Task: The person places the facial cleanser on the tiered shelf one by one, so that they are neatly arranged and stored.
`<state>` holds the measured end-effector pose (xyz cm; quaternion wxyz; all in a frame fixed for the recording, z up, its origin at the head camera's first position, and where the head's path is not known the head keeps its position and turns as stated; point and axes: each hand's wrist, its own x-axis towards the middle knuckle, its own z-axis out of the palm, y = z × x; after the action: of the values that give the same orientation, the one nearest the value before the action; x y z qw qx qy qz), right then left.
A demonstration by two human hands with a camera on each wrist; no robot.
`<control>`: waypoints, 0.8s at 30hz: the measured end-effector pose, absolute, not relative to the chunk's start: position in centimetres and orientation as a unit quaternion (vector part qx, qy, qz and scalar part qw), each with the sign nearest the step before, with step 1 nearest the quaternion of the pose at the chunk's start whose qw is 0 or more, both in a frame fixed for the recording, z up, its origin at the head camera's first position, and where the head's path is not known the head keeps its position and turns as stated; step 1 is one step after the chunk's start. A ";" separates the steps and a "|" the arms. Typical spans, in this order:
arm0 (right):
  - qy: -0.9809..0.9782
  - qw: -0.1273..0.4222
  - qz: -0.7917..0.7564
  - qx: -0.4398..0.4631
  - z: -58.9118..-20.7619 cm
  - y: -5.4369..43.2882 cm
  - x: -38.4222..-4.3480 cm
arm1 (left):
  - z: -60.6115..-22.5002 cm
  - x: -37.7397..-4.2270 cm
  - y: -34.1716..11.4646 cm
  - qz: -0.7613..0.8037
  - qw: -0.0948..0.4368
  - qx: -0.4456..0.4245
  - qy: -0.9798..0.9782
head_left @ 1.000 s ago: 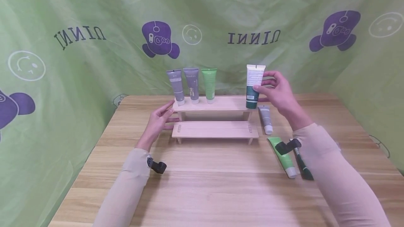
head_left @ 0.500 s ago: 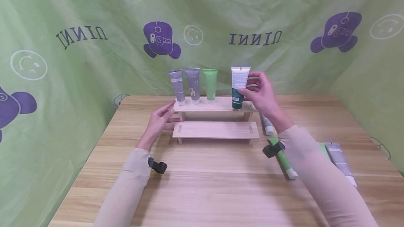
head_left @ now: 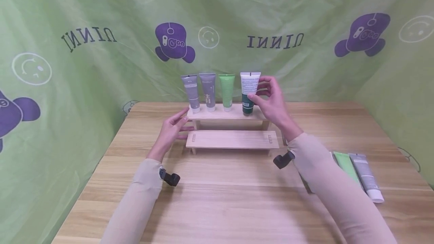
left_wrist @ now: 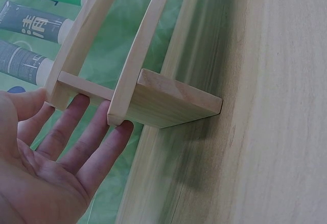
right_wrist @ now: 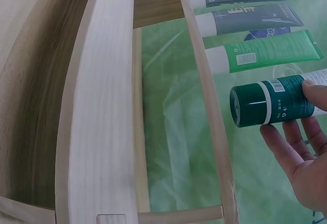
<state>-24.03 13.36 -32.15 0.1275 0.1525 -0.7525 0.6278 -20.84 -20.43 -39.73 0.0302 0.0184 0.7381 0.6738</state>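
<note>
My right hand (head_left: 274, 104) pinches a white and dark green squeeze tube (head_left: 249, 86), thumb in front and fingers behind. The tube is upright, cap down, over the right half of the top tier of a two-tier wooden stand (head_left: 232, 138). In the right wrist view, a small gap shows between its green cap (right_wrist: 248, 105) and the shelf edge. To its left stand a light green tube (head_left: 226, 89) and two grey tubes (head_left: 208, 89), (head_left: 191, 89), caps down. My left hand (head_left: 171, 131) touches the stand's left end with extended fingers (left_wrist: 94, 155).
On the table (head_left: 217, 206) at right lie a green tube (head_left: 347, 166) and a grey tube (head_left: 367, 176). My right forearm partly hides other tubes there. The stand's lower tier (head_left: 232, 139) is bare. A green curtain (head_left: 217, 3) hangs behind.
My right hand has moved left with the white and dark green tube, from the stand's right end to near the light green tube. My left hand stays at the stand's left end.
</note>
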 end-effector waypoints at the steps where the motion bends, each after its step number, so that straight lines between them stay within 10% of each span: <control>1: -0.752 0.130 0.628 0.153 -32.2 13.3 -24.1 | -39.7 -20.9 -20.4 0.676 0.032 0.017 0.736; 24: -0.748 0.133 0.635 0.143 -33.5 12.3 -25.2 | -39.7 -20.9 -20.5 0.676 0.030 0.015 0.736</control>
<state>-25.18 12.31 -33.49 0.1330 0.1432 -0.7476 0.6348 -20.89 -20.45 -39.71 0.0303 0.0151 0.7364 0.6757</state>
